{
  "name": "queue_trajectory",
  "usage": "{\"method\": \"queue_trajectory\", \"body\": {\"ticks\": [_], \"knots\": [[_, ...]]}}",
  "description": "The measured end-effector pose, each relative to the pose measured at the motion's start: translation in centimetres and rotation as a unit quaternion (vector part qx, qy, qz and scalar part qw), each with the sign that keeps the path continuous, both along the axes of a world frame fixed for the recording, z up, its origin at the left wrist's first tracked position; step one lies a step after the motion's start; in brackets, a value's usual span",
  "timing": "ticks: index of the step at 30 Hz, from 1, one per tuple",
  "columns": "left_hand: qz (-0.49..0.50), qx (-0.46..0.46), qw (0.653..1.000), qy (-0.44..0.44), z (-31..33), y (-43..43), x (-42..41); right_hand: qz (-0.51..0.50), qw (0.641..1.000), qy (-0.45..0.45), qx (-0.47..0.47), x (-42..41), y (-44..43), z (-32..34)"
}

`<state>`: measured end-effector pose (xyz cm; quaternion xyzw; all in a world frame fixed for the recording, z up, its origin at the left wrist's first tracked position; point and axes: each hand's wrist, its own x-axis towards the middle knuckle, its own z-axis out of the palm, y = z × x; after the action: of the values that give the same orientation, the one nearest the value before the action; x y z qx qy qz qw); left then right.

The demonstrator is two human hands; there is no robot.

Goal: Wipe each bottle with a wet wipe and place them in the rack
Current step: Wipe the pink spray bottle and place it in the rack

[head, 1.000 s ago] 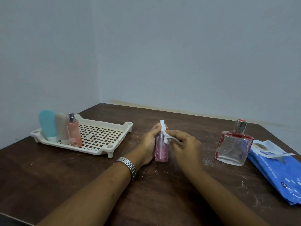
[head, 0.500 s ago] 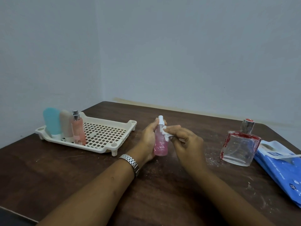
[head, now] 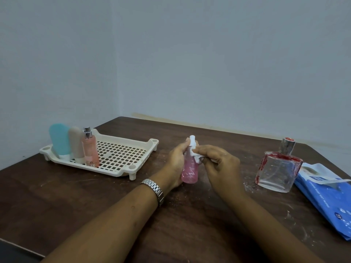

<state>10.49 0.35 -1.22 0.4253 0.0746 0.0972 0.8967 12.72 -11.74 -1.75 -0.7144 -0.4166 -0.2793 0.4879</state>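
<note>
My left hand [head: 176,164] curls round the pink bottle [head: 190,173], upright near the rack [head: 123,138] but not in it. My right hand [head: 222,166] pinches the wet wipe [head: 195,157] and has pushed it closer against the neck. I think I'm still wiping; the rack comes later.

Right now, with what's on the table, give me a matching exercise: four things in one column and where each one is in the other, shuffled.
Things
1. pink spray bottle
2. teal bottle
3. square glass bottle
4. blue wipe pack

Places
A. lying flat at the right edge of the table
B. standing in the rack
C. held in the left hand while the right hand presses a wipe to it
D. standing on the table, with red smears

Pairs: 1-C, 2-B, 3-D, 4-A
</note>
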Motion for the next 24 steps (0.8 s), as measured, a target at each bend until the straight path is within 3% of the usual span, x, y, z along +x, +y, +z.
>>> {"method": "queue_trajectory", "body": {"ticks": [6, 13, 20, 24], "knots": [[0.004, -0.009, 1.0, -0.002, 0.9, 1.5, -0.1, 0.077, 0.994, 0.011, -0.08, -0.4, 0.1, 0.1], [0.046, 0.034, 0.998, 0.014, 0.0, 0.2, 0.2, 0.023, 0.999, 0.038, -0.02, 0.0, -0.2, 0.4], [0.064, 0.036, 0.997, 0.031, 0.3, 1.5, 0.6, 0.057, 0.991, -0.051, -0.108, -0.7, 0.3, 0.2], [0.13, 0.03, 0.991, 0.029, 0.8, 2.0, 0.8, 0.076, 0.982, -0.085, -0.148, -0.8, 0.4, 0.3]]}}
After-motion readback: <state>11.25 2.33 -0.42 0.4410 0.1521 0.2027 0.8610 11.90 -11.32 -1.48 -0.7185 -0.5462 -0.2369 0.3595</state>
